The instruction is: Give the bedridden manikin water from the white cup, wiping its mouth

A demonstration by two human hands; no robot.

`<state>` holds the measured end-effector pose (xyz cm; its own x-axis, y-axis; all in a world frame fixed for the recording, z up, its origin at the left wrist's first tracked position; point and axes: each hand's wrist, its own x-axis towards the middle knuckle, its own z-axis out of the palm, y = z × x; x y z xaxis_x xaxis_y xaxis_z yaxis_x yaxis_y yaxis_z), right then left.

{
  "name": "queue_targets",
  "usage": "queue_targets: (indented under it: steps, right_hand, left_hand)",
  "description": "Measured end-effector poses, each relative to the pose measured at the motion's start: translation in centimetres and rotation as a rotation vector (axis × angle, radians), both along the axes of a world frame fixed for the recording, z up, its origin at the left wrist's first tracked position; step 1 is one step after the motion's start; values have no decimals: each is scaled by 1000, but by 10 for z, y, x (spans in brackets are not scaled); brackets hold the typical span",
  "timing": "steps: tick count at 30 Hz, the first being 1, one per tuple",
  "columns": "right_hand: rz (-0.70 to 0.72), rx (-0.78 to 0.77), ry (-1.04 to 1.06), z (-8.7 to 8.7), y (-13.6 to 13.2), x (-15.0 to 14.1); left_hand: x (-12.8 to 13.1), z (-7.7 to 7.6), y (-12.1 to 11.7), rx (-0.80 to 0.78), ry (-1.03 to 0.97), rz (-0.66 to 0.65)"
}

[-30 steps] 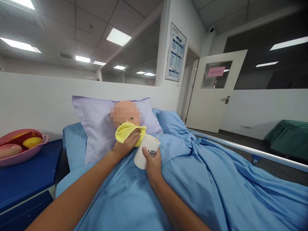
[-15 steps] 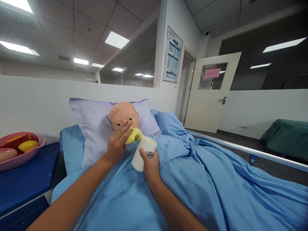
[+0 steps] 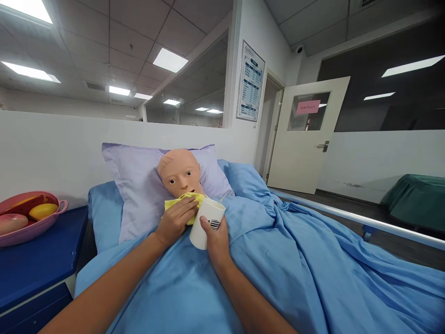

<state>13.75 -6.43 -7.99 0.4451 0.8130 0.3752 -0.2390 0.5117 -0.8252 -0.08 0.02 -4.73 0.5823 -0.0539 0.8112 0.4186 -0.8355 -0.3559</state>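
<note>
A mannequin (image 3: 179, 169) lies in bed with its head on a lilac pillow (image 3: 135, 185). My left hand (image 3: 177, 219) presses a yellow cloth (image 3: 170, 203) at the mannequin's chin, just below its mouth, fingers laid together over the fabric. In my right hand (image 3: 218, 239) is a white paper cup (image 3: 199, 233) with a black striped mark, tilted a little, its rim close to the fingertips of my left hand. What the cup contains is hidden. A thin pale stick or straw shows just behind its rim.
Blue bedding (image 3: 278, 260) covers the bed, with a pale side rail (image 3: 347, 215) along the right. To the left, a blue bedside cabinet (image 3: 45, 260) carries a pink basket (image 3: 64, 206) of fruit-like items. An open door (image 3: 302, 162) stands beyond.
My left hand has moved down from over the mannequin's nose and mouth to its chin, with the cloth now spread out wider. The cup in my right hand stays almost where it was.
</note>
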Motion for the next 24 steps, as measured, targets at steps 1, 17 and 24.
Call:
queue_targets:
  steps: [1, 17, 24]
  right_hand:
    - [3, -2, 3, 0, 0, 0]
    - [15, -33, -28, 0, -1, 3]
    - [-46, -215, -148, -4, -9, 3]
  left_hand:
    - [2, 5, -3, -13, -22, -25]
    - [-5, 4, 4, 22, 87, 70]
    - [-105, -3, -22, -290, -135, 90]
